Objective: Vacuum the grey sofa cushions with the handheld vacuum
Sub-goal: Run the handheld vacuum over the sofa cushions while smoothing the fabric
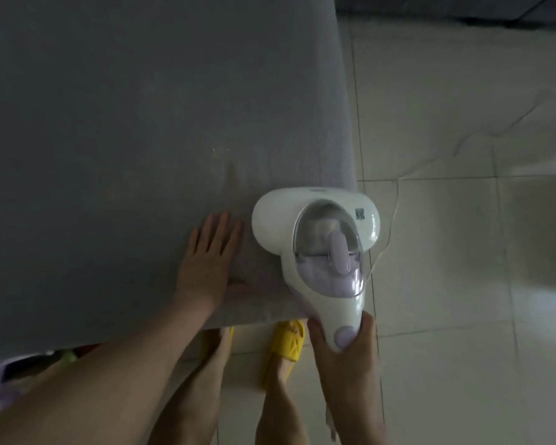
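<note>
**One vacuum at the cushion's near right corner, two hands at work**

Your right hand [344, 345] is closest to you, fingers and thumb wrapped around the handle of the single handheld vacuum [321, 239]. That white machine has a clear dust cup with lilac parts inside and one lilac button under your thumb. Its wide head sits flat on the grey sofa cushion [126, 123], right at the near right corner, with the head's right end reaching the cushion's right edge. One thin white cord [395, 200] trails from the vacuum out across the tiled floor [446, 284].

Your left hand [209, 258] lies flat and open on the cushion, palm down, fingers spread slightly, grasping nothing. It rests close to the near edge, just beside the vacuum head on its left, not touching it.

Below the cushion's near edge you can see your two legs. One yellow slipper [286, 342] shows clearly on the right foot; the left foot's footwear is mostly hidden.
</note>
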